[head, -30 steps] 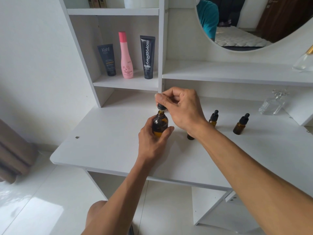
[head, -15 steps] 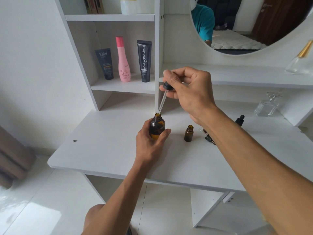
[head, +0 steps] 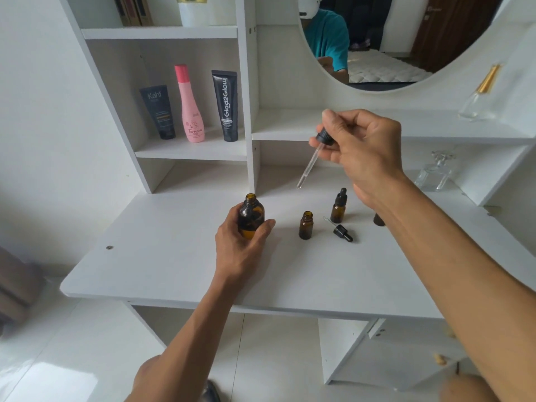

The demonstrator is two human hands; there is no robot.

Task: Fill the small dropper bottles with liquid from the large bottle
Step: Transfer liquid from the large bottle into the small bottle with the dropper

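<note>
My left hand (head: 242,248) grips the large amber bottle (head: 251,215), which stands open and upright on the white desk (head: 174,271). My right hand (head: 359,149) pinches the black bulb of a glass dropper (head: 311,161), held in the air with its tip slanting down, above and slightly left of a small open amber bottle (head: 306,225). A small capped dropper bottle (head: 338,206) stands just behind it. A loose small dropper cap (head: 340,229) lies on the desk beside them. My right forearm mostly hides another small bottle (head: 378,219).
On the left shelf (head: 191,150) stand two dark tubes (head: 159,111) and a pink bottle (head: 190,104). Clear glass perfume bottles stand at the right (head: 435,174), with another on the upper ledge (head: 478,97). A round mirror (head: 391,39) hangs behind the desk.
My right hand has drawn the dropper out of the large bottle, lifted it, and carried it right, over the small open bottle. My left hand kept hold of the large bottle.
</note>
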